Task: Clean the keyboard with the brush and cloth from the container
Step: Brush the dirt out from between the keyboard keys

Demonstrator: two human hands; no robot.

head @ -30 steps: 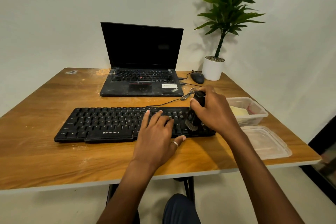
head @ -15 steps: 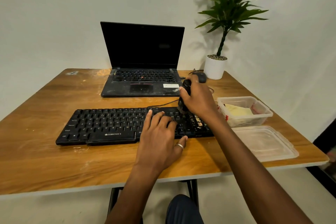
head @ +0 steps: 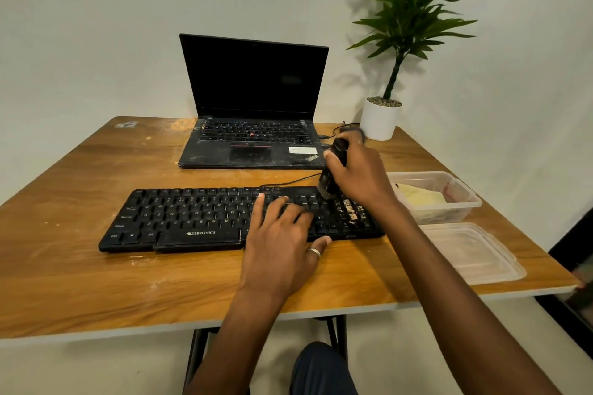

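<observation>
A black keyboard (head: 192,218) lies across the middle of the wooden table (head: 64,282). My right hand (head: 362,176) grips a black brush (head: 330,176), held upright with its bristles on the keyboard's upper right edge. Pale crumbs lie on the keys just right of the bristles. My left hand (head: 279,240) rests flat on the keyboard's right half, fingers spread over the keys. A clear plastic container (head: 462,199) to the right holds a yellow cloth (head: 417,196).
An open black laptop (head: 253,125) stands behind the keyboard. A mouse (head: 349,130) and a potted plant (head: 382,119) sit at the back right. The container's clear lid (head: 471,253) lies near the table's front right edge. A cable runs from the keyboard toward the laptop.
My right hand has carried the brush from the keyboard's lower right keys up to its top edge, uncovering crumbs on the keys. My left hand has stayed on the keyboard.
</observation>
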